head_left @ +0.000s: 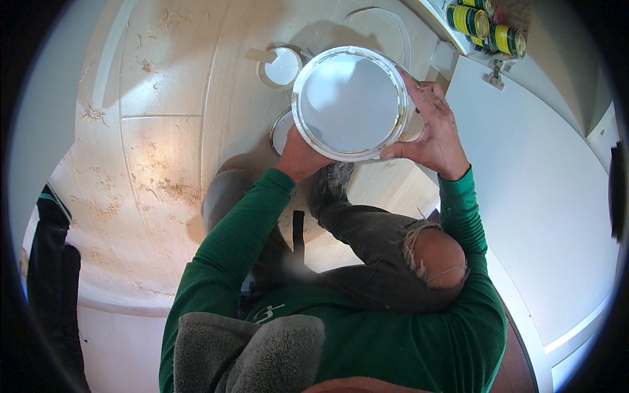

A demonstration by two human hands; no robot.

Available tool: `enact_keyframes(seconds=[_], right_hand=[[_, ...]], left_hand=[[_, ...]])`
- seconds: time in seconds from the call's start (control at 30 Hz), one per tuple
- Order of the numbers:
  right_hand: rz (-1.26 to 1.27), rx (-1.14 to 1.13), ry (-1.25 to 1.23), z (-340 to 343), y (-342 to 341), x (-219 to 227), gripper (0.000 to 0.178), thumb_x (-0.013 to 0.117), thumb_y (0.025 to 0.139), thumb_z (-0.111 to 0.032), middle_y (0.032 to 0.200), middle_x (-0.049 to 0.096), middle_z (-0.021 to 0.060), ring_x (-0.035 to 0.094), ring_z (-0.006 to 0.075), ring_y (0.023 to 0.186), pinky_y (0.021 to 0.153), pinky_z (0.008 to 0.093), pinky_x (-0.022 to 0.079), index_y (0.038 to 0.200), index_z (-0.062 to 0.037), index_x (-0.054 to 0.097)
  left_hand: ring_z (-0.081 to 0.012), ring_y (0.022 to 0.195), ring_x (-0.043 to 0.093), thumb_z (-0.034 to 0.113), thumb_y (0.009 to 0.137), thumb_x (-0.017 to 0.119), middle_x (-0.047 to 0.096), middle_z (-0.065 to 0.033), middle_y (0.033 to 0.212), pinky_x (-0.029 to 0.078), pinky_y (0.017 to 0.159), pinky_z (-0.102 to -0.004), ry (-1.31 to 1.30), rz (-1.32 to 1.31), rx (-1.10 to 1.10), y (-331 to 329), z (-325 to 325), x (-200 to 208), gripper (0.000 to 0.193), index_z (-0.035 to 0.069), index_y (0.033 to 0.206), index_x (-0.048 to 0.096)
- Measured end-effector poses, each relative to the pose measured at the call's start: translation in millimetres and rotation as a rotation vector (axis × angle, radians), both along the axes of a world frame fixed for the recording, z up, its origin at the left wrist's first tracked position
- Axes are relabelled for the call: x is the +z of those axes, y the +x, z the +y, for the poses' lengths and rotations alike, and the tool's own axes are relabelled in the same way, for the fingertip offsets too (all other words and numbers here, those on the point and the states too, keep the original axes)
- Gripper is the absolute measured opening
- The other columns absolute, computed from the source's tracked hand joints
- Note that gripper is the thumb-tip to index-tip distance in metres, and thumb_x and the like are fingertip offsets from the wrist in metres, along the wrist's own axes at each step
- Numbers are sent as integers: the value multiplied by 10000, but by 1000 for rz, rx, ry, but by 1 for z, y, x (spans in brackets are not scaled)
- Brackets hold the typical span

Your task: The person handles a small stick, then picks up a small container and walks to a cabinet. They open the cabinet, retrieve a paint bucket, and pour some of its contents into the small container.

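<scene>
Both my hands hold a round white paint bucket up in front of me. Its top is a smooth, pale grey-white disc inside a stained rim; I cannot tell whether that is paint or a lid. My left hand grips the lower left of the bucket, its fingers mostly hidden underneath. On the right side my right hand wraps the wall, thumb near the lower rim and fingers further up. Behind the bucket, on the left, stands a smaller tub with whitish contents and a flat tan stick across its edge. A metal-rimmed round piece is partly covered by my left hand.
Wood shavings litter the pale plank floor. Green and yellow cans lie at the upper right by a white cabinet edge. A white door panel with a metal hinge spans my right. Dark fabric hangs at the far left.
</scene>
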State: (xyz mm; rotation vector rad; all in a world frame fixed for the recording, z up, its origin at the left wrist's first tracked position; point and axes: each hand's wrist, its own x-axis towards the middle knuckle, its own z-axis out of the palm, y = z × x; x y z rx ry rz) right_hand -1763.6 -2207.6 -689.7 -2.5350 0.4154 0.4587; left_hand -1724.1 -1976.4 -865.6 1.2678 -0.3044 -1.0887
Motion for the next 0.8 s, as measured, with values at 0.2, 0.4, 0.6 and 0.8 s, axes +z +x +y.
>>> enact_keyframes(seconds=[0.2, 0.4, 0.6, 0.8], right_hand=[[-10, -14, 10, -2, -4, -4, 1377, 942, 403, -649, 1439, 636, 127, 564, 347, 1178, 1083, 461, 462, 1566, -73, 480], [13, -18, -4, -1, -5, -2, 1382, 950, 398, -640, 1454, 626, 126, 563, 347, 1178, 1088, 462, 462, 1567, -75, 479], [-23, 8, -16, -2, -4, -3, 1393, 955, 393, -625, 1457, 622, 128, 563, 355, 1172, 1087, 465, 464, 1573, -71, 465], [-15, 1, 5, -4, -6, -4, 1389, 957, 396, -617, 1463, 618, 125, 557, 351, 1158, 1078, 461, 464, 1573, -70, 463]], left_hand=[[-253, 1244, 655, 303, 631, 1015, 659, -136, 1357, 528, 1073, -399, -8, 48, 16, 0, 0, -1, 983, 22, 1433, 521], [-255, 1242, 655, 314, 633, 1014, 656, -140, 1356, 528, 1070, -402, 6, -20, 26, 0, 0, 0, 987, 21, 1432, 515], [-257, 1224, 660, 306, 642, 1008, 662, -146, 1341, 531, 1061, -403, 25, -26, 1, -1, 2, -2, 960, 13, 1419, 525], [-265, 1210, 674, 294, 676, 985, 680, -154, 1314, 536, 1051, -403, 8, -24, 34, 2, 2, 3, 876, 15, 1388, 559]])
